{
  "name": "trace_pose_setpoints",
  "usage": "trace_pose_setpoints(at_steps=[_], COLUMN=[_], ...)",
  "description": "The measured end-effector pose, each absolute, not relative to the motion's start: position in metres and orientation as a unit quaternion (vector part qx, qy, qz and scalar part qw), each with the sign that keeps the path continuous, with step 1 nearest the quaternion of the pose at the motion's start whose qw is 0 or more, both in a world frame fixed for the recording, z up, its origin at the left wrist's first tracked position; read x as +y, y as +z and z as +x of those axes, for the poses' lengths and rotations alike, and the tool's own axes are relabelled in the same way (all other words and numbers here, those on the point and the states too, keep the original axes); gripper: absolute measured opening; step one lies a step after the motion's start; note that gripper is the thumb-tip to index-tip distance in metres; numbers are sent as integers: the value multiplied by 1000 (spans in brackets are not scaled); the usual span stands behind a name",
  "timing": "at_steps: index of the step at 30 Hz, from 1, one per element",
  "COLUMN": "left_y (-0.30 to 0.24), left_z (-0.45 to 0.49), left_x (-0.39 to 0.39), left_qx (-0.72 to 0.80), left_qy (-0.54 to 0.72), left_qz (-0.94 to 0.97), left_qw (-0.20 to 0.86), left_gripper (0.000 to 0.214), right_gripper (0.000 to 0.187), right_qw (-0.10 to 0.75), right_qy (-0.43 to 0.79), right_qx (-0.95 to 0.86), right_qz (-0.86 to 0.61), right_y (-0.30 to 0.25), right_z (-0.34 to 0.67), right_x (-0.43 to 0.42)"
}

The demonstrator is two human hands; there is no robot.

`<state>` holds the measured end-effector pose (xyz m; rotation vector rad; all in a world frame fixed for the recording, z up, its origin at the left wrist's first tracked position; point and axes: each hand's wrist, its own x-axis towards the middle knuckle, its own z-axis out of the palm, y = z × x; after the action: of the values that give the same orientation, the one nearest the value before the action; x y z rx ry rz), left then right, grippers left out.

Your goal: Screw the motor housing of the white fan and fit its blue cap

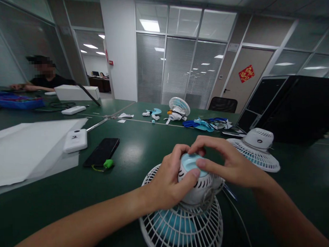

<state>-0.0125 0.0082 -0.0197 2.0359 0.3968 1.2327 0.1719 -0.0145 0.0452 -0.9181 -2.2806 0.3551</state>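
A small white fan with light-blue blades lies with its round grille down on the green table, its motor housing pointing up. My left hand is wrapped around the left side of that housing, thumb across the front. A light-blue cap tops the housing. On its right side my right hand grips the cap between thumb and fingers; some fingertips are hidden behind it. A thin cable and a pen-like dark blue tool lie right of the fan.
Beside my right arm sits another fan, face down. A third fan stands farther back near blue gloves. Leftward are a black phone, a white numbered device and white sheets. A person sits far left.
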Motion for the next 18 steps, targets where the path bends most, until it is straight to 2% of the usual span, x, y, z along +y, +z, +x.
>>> trace_pose_setpoints(at_steps=[5, 10, 15, 18], left_y=[-20, -22, -22, -21], left_z=[-13, -13, -13, -14], left_x=[7, 7, 6, 5], left_qx=[157, 148, 175, 187], left_qy=[479, 486, 484, 475], left_qz=[790, 785, 785, 780], left_qw=[349, 354, 345, 361], left_gripper=[26, 27, 27, 27], right_gripper=[34, 33, 23, 24], right_qw=[249, 239, 223, 213], right_qy=[217, 191, 74, -17], right_qx=[-903, -893, -877, -853], right_qz=[-273, -331, -419, -476], right_y=[53, 56, 56, 53], right_z=[186, 178, 159, 147], right_x=[-15, -21, -38, -48])
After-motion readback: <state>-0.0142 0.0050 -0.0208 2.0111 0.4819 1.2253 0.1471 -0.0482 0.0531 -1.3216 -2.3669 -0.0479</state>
